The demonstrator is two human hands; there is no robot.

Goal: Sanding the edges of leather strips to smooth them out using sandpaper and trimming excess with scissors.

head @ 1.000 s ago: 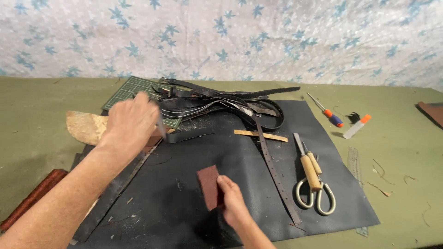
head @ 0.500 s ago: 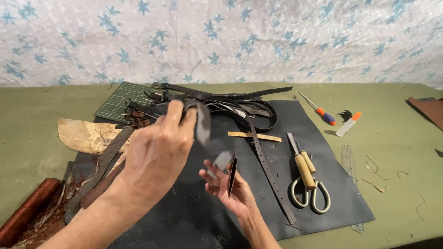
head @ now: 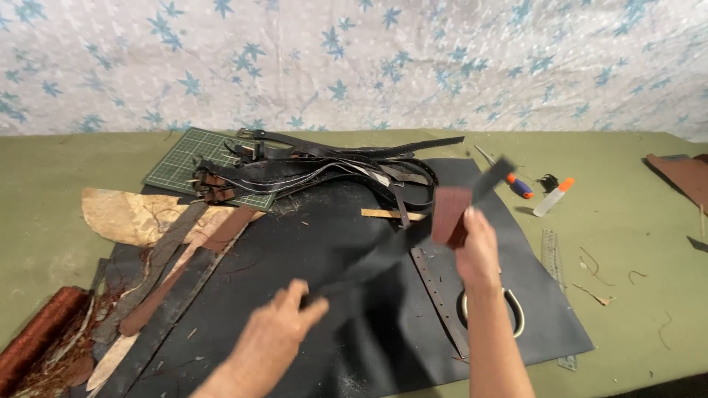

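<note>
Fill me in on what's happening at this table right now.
A person is working leather at a green table. The left hand pinches one end of a long dark strap that runs up and across, blurred; its far end rises past the right hand. The right hand holds up a small reddish-brown leather piece. Below lie a black mat, a pile of belts by a green cutting mat, and scissors partly hidden behind the right arm.

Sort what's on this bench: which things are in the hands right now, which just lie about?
In hand: black leather strap, left hand; brown leather piece, right hand.
Lying about: cutting mat, belt pile, scissors, screwdriver, metal ruler.
</note>
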